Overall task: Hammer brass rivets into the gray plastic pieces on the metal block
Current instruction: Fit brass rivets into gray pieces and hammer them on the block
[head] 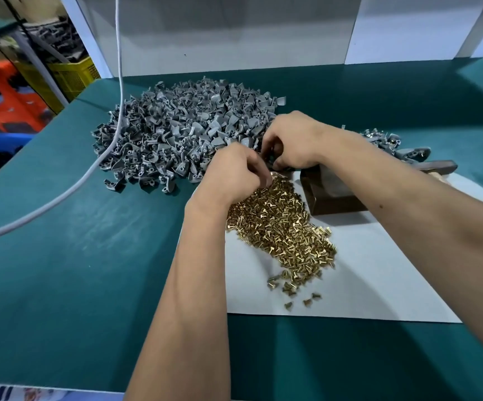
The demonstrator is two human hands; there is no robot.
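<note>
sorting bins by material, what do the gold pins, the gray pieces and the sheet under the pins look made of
Gold pins: likely brass, shiny yellow metallic glint.
Gray pieces: probably moulded plastic, matte uniform gray, curved shapes with holes.
Sheet: looks like white paper or thin card, flat and matte; which one is unclear.

Two bare forearms entered from the lower edge. No sleeves were visible up to the frame's edge. Left hand (231, 175) and right hand (291, 141) were ungloved, with no rings, watch or bands seen. A small dark mole marked the right forearm (408, 195).
</note>
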